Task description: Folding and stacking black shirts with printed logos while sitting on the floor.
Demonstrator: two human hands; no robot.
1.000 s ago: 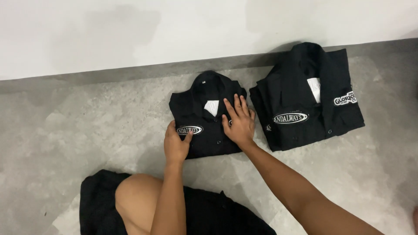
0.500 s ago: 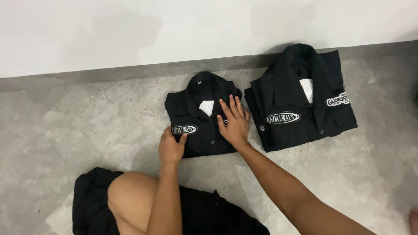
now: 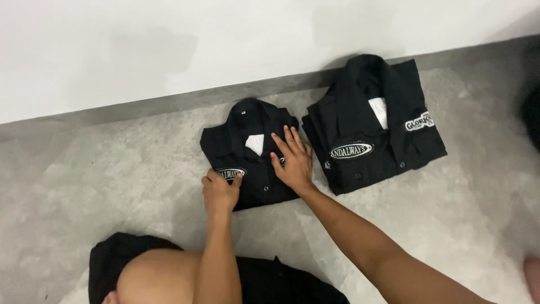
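A small folded black shirt [image 3: 250,135] with a white neck tag and an oval chest patch lies on the grey concrete floor [image 3: 112,180]. My left hand [image 3: 219,191] grips its lower left edge with curled fingers. My right hand [image 3: 292,160] lies flat with spread fingers on the shirt's right side. A bigger folded black shirt [image 3: 371,124] with oval and sleeve patches lies just to the right, edge to edge with the small one.
A white wall [image 3: 225,45] with a grey base strip runs along behind the shirts. My bare knee [image 3: 157,278] and black shorts [image 3: 112,259] fill the lower left. More black cloth [image 3: 281,281] lies under my forearms.
Both hands stay on the small shirt. The view has shifted slightly, so the shirts sit further left and lower in the frame. My left hand has slid a little lower on the edge.
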